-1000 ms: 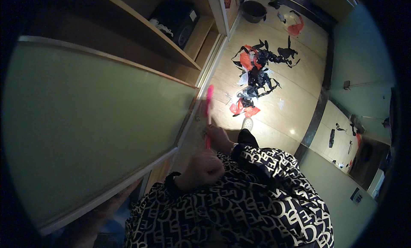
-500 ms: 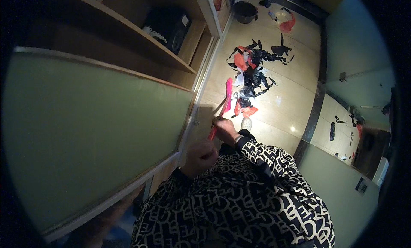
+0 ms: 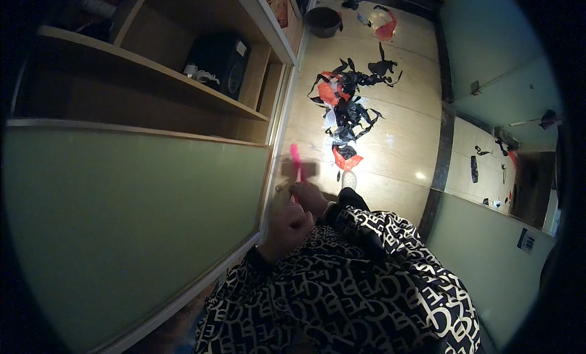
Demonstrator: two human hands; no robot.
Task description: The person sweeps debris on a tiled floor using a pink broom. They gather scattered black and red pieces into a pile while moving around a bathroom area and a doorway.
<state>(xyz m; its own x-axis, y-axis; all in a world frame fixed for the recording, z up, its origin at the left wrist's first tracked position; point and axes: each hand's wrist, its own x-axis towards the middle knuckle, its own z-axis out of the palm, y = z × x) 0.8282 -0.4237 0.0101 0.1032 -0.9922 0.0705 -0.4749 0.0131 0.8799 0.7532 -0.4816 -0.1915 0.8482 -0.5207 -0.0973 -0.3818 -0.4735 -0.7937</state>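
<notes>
A pink broom stands almost upright beside the cabinet, its bristle head low near the floor. My right hand is wrapped round its handle. Closer to my body, my left hand is closed on the upper part of the same handle, most of which the fingers hide. Ahead and to the right of the broom, a loose pile of crumpled black plastic bags lies on the floor. Mixed in are red bags, among them one red bag by my shoe, and some clear plastic.
A wooden cabinet with a green sliding panel runs along my left, a black boxy device on its shelf. A dark round basin and another red bag stand farther off. Frosted glass and a mirror line the right.
The broom head has swung left and nearer to me, away from the bags and toward the cabinet. My right hand has moved slightly left and down with it. The view has shifted a little.
</notes>
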